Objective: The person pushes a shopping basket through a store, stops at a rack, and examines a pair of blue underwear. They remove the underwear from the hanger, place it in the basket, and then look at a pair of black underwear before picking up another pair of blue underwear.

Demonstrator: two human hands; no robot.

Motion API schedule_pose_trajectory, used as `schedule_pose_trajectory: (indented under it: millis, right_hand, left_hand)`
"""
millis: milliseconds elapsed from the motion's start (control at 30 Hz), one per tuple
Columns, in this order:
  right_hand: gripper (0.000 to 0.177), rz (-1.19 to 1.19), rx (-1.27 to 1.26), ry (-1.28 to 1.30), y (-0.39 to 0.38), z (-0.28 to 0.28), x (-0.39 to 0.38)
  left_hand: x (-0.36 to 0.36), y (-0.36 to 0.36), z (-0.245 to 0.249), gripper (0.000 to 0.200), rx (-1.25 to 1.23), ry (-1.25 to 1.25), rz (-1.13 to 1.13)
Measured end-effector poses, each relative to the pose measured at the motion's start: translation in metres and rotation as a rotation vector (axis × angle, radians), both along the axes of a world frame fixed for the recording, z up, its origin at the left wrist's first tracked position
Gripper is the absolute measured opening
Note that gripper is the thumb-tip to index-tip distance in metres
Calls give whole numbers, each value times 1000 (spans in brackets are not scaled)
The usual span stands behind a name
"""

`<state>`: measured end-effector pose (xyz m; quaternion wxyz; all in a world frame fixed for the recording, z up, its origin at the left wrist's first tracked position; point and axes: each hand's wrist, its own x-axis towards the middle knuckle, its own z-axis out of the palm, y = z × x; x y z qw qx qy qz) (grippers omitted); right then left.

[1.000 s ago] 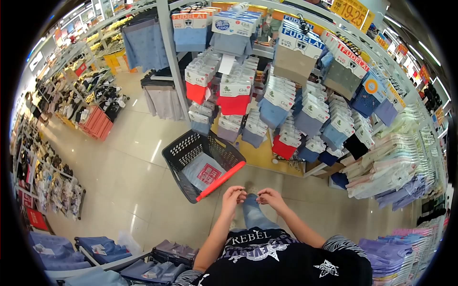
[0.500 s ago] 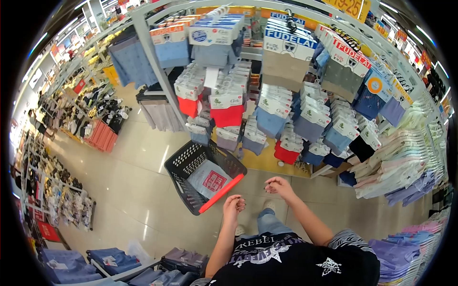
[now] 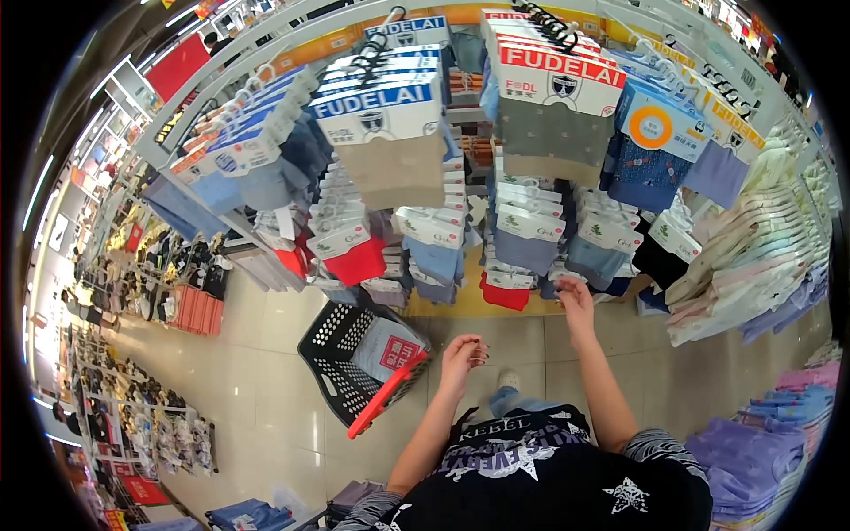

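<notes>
Apart, the right hand (image 3: 575, 303), fingers parted, hovers near red carded underwear (image 3: 504, 296); the left hand (image 3: 462, 356), curled in, near a shopping basket (image 3: 332, 341).

Anything in the left hand (image 3: 461, 357) — too small to tell; shirt (image 3: 549, 496) — cut off below.

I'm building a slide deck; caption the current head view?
Right hand extended toward hanging packaged garments, left hand nearer a red-handled black basket.

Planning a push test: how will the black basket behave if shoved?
The black basket is likely stiff, its perforated walls holding shape. Probably light: only a flat grey package shows inside. It may slide easily on the glossy floor.
</notes>
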<state>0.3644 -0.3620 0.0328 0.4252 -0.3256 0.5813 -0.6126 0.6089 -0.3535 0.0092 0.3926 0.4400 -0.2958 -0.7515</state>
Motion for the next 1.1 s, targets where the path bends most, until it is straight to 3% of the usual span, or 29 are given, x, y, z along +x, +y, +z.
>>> schedule_pose_trajectory:
  millis: [133,267,367,567,667,733,833,900,1100]
  right_hand:
    - [43,-42,-141,188,-27,-8,-15]
    - [47,-85,-186,173,-49,1,-14]
    - [52,-97,-201,310,-65,2,-12]
    - [50,-126,-203,361,-86,1,-15]
    - [35,-99,-235,333,-87,5,-7]
    - [23,13,-228,582,-89,-5,-4]
    - [18,-1,-197,406,-83,2,8]
    - [19,-2,-134,474,-70,16,11]
    - [22,20,-341,70,-24,74,40]
  left_hand:
    - [-10,-2,-16,14,35,-21,52]
    - [-11,13,-19,14,110,-42,126]
    - [-9,17,-22,14,146,-58,144]
    - [-13,8,-14,14,116,-80,118]
    - [-12,6,-7,14,63,-94,108]
    - [-7,13,-2,14,29,-84,111]
    - [10,31,0,14,59,-90,118]
    - [30,47,-2,14,68,-90,141]
    - [91,93,4,16,90,-88,263]
